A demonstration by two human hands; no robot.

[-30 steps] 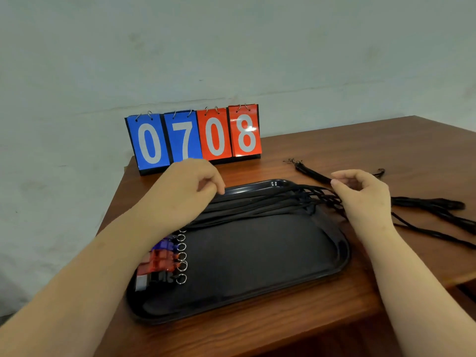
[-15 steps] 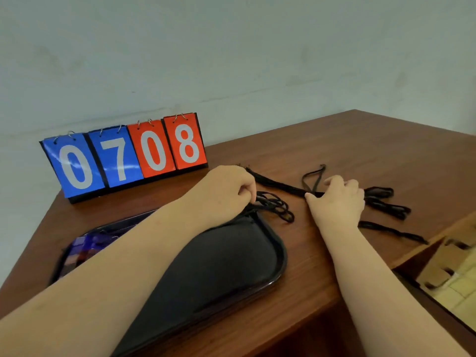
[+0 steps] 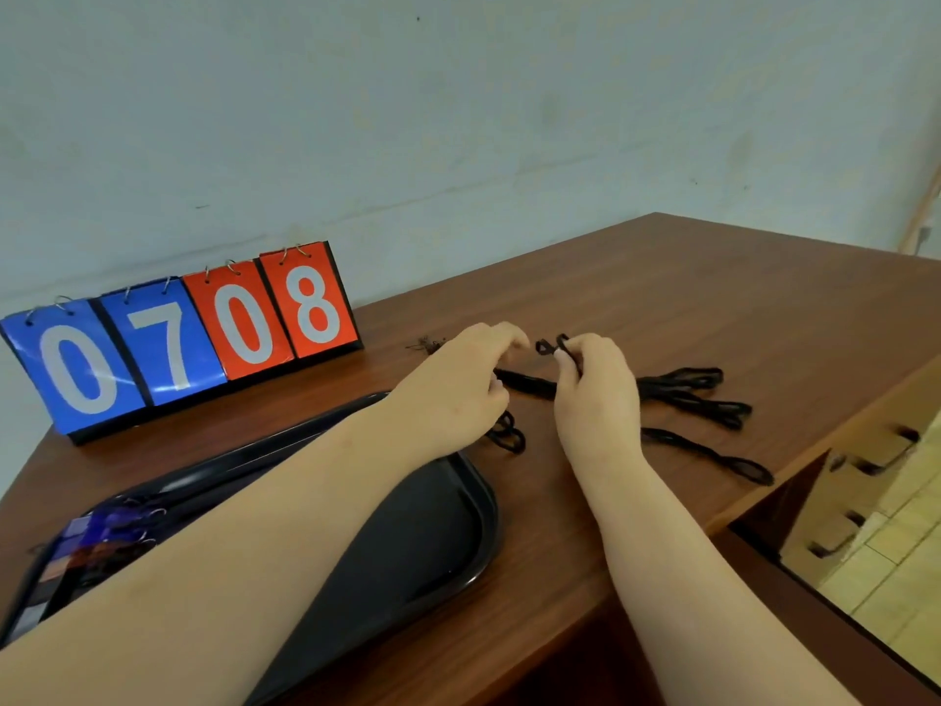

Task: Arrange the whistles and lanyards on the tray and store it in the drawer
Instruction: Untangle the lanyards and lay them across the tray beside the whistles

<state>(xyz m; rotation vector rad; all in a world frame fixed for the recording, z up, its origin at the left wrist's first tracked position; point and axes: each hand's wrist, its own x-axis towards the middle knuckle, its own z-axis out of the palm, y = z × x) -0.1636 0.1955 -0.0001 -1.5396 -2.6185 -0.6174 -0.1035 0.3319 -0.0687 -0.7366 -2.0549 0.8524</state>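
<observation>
A black tray (image 3: 473, 507) lies on the wooden table, with blue and red whistles (image 3: 109, 522) lined up at its left end, partly hidden by my left arm. Black lanyards (image 3: 687, 394) lie bundled on the table to the right of the tray. My right hand (image 3: 593, 394) pinches the looped end of one lanyard just above that bundle. My left hand (image 3: 458, 389) hovers over the bundle's left part with fingers curled; whether it holds a strand is hidden. Loops of lanyard (image 3: 509, 435) stick out under it by the tray's corner.
A flip scoreboard (image 3: 178, 338) reading 0708 stands at the back left against the wall. The table's right edge (image 3: 764, 481) drops off to a wooden panel with slots (image 3: 865, 481) and tiled floor below.
My view has swung right and closer. My right hand lifted a lanyard loop off the table. My left hand moved from the tray's far corner to the lanyard bundle.
</observation>
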